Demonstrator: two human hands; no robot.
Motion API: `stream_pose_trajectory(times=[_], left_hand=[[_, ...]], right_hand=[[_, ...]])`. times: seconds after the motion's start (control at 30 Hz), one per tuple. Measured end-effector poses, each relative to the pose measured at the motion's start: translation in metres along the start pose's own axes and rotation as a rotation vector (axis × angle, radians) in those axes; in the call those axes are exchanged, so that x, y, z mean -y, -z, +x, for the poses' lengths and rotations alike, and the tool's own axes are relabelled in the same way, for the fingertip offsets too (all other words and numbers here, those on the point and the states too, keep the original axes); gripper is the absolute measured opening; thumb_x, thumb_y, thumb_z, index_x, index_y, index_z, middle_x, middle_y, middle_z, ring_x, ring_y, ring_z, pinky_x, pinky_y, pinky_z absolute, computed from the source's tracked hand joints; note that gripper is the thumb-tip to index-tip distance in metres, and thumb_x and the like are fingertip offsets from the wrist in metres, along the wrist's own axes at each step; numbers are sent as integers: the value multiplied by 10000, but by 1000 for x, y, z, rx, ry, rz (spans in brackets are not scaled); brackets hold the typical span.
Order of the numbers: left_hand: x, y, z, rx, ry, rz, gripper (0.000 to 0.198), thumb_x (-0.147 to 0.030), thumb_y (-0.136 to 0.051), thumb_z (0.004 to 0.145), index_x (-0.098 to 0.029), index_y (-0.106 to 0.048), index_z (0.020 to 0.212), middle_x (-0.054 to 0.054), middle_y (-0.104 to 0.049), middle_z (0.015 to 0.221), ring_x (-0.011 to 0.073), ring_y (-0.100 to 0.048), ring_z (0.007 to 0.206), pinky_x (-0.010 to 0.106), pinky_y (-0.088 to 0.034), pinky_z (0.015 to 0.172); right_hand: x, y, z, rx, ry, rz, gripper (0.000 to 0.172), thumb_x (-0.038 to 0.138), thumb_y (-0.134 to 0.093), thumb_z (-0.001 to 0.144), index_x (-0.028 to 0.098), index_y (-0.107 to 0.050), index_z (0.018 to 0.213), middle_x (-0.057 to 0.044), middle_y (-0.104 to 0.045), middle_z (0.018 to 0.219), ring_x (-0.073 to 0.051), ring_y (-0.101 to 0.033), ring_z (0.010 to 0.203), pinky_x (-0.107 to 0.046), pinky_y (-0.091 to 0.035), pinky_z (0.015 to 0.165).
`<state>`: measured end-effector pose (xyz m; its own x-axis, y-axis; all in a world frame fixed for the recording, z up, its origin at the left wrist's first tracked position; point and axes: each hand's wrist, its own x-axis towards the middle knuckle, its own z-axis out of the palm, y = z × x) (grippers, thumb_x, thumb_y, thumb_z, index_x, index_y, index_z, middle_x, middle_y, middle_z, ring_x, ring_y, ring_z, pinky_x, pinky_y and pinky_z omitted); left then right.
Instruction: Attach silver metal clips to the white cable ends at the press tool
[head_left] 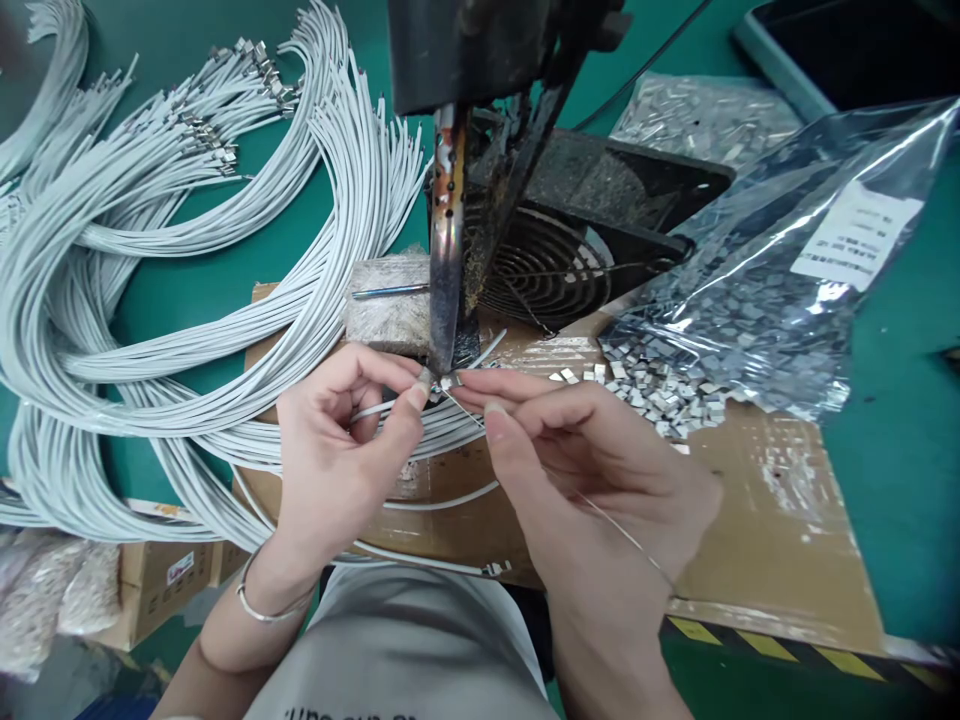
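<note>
A soldering iron (pixel 448 240) points straight down from a black mount, its tip at a small metal connector (pixel 451 381). My left hand (pixel 337 450) pinches the end of a white cable (pixel 370 410) right beside the tip; the exact grip is partly hidden by the fingers. Thumb and fingers of my right hand (pixel 592 470) close on a thin solder wire (pixel 626 535), which runs up to the tip and trails back below the palm. The right fingertips also come close to the connector, and whether they touch it is unclear. More white cables (pixel 450 432) lie under both hands.
Large bundles of white cables (pixel 150 370) cover the left side. A black fan (pixel 555 260) stands behind the iron, near a grey block (pixel 388 300). Loose metal shells (pixel 667 390) spill from a clear bag (pixel 780 290) onto the cardboard (pixel 772 530). A dark-screened device (pixel 862 50) lies at back right.
</note>
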<state>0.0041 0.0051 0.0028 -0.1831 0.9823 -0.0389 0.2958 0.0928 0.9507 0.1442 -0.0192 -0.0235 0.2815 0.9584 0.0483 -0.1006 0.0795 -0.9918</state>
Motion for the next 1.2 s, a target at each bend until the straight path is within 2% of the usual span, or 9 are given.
stream_pose_trajectory(times=[0.23,0.67,0.8,0.93,1.2], left_hand=[[-1,-1,2,2,-8,3,132,-97,-780,834,-190,-741,750,33,-779,846,105,-549,600,236,-318,460],[-2,-1,1,5,3,-1,125,-110,-783,833,-189,-738,747,33,-778,848,85,-469,534,244,-308,458],[-2,-2,1,14,-2,-11,141,-90,-776,823,-191,-730,736,25,-779,853,81,-466,541,242,-297,456],[-1,-2,2,17,3,-10,133,-95,-779,826,-192,-736,746,33,-782,871,89,-484,551,247,-295,455],[1,-1,1,32,-26,-9,133,-88,-772,842,-191,-743,762,34,-775,867,91,-487,559,249,-296,463]], right_hand=[[1,0,-1,3,-20,3,217,63,-741,916,231,-684,792,-3,-849,1009,-163,-825,990,-241,-677,860],[1,0,-2,-13,-1,-1,195,74,-772,890,228,-704,794,-31,-851,1002,-193,-828,978,-273,-688,836],[5,-5,-1,-70,-41,-8,218,70,-762,894,229,-697,760,-9,-850,984,-152,-822,947,-227,-664,828],[9,-9,-1,-99,-63,-6,214,99,-781,883,229,-691,739,-19,-847,954,-174,-825,907,-256,-667,775],[3,-3,-3,-59,7,-21,212,65,-766,906,233,-710,791,-5,-847,981,-160,-820,925,-245,-663,796]])
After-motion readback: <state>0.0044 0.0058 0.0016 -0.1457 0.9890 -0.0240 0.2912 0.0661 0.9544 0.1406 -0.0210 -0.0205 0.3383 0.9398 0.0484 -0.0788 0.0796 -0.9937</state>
